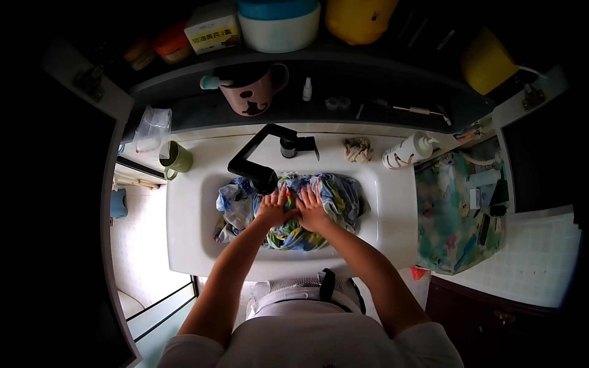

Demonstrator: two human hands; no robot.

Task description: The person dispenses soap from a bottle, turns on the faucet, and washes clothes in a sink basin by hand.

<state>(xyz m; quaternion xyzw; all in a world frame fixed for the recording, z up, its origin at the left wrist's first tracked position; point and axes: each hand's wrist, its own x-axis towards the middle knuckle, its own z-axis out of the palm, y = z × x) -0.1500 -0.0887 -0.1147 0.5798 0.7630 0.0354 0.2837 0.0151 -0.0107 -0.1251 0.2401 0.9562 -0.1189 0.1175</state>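
Observation:
A bundle of colourful patterned cloth (340, 196) in blue, green and white fills much of the white sink basin (370, 214). My left hand (272, 209) lies flat on the cloth with its fingers spread. Beside it, my right hand (311, 211) also rests on the bundle, palm down and fingers apart. The thumbs come close together over the middle of the cloth. A black faucet (257, 161) reaches over the basin, its spout end just above my left fingertips. The palms hide part of the cloth.
On the sink's back ledge are a green cup (177, 158), a crumpled cloth (358, 149) and a white pump bottle (407, 151). A dark shelf (184, 104) above holds a pink mug (248, 95) and small items. A patterned side surface (445, 208) with several objects adjoins at right.

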